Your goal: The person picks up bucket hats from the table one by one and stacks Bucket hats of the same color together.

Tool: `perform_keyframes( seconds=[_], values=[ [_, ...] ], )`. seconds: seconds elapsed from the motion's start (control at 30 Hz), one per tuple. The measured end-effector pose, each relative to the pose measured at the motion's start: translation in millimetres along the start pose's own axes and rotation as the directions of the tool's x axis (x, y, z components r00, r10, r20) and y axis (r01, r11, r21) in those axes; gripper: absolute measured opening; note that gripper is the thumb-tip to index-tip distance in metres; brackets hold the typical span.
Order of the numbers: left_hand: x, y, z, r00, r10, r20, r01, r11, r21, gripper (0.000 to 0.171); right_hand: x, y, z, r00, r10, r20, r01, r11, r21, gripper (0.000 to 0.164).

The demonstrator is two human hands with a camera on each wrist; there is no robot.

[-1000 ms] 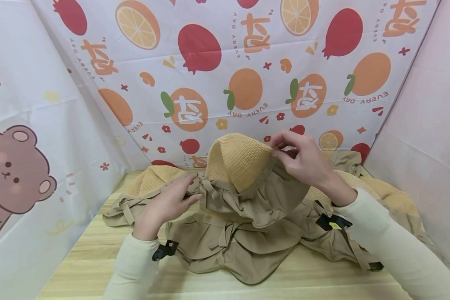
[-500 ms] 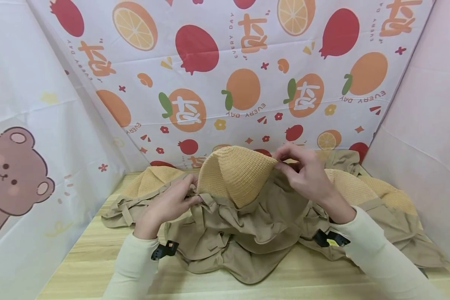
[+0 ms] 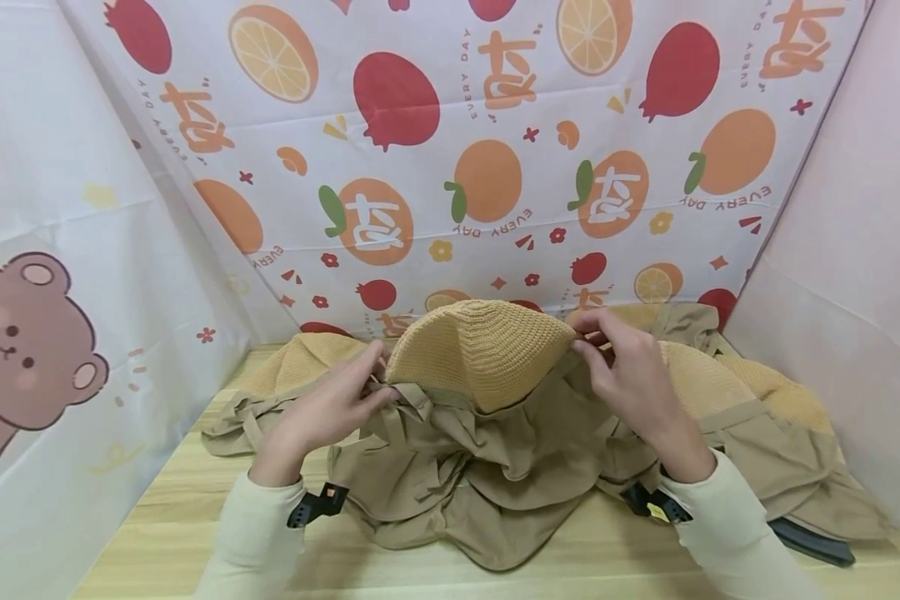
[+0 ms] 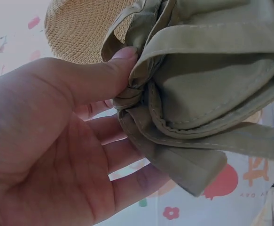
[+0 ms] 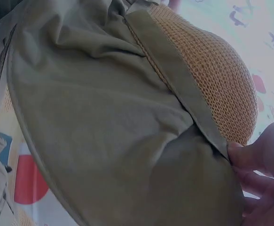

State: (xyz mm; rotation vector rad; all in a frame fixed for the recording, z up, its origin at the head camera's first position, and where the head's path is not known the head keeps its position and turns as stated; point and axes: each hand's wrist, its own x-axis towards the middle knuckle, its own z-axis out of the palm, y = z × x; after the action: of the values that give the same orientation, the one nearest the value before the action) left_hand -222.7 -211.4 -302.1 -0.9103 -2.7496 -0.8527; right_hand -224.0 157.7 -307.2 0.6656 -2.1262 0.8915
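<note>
Between both hands hangs a sun hat (image 3: 495, 354) with a yellow woven crown and a loose khaki cloth brim (image 5: 94, 117). My left hand (image 3: 337, 404) pinches its left side at the knotted khaki ties (image 4: 129, 96), thumb on top and fingers below. At the right, my right hand (image 3: 630, 371) pinches the hat's edge where crown and brim band (image 5: 183, 89) meet. The crown is folded in at its middle, and the brim droops in folds over another khaki hat (image 3: 487, 533) on the table.
More such hats lie about: one at the left (image 3: 300, 362), several overlapping at the right (image 3: 780, 450). A dark flat object (image 3: 813, 542) shows under the right-hand brim. Printed cloth (image 3: 435, 183) hangs behind the wooden table (image 3: 150, 533).
The left hand has come onto the hat's left side and now grips it. The right hand has moved lower and rightward, and the crown is spread wider and sits lower.
</note>
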Motion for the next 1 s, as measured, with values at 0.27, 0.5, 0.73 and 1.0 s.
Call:
perform_keyframes(
  seconds=[0.27,0.5,0.73,1.0],
  values=[
    [-7.4,5.0,-11.2,1.000,-0.021,-0.010,0.021,1.000,-0.003,0.028,3,-3,0,1.000,0.020,0.020,-0.019,1.000,-0.020,0.019],
    [-9.0,8.0,-11.5,1.000,0.006,-0.026,-0.005,0.998,0.060,0.030,1,-3,-1,1.000,-0.008,0.011,0.009,0.997,-0.076,0.021],
    [-13.0,7.8,-11.1,0.999,0.015,-0.038,-0.011,0.994,0.111,0.029,0,0,0,0.998,-0.035,0.046,0.039,0.995,-0.096,0.023],
    [-13.2,6.1,-13.2,0.999,-0.015,0.032,0.013,0.998,0.068,0.030,-4,3,3,0.993,-0.035,0.113,0.050,0.990,-0.132,0.020]
  ],
)
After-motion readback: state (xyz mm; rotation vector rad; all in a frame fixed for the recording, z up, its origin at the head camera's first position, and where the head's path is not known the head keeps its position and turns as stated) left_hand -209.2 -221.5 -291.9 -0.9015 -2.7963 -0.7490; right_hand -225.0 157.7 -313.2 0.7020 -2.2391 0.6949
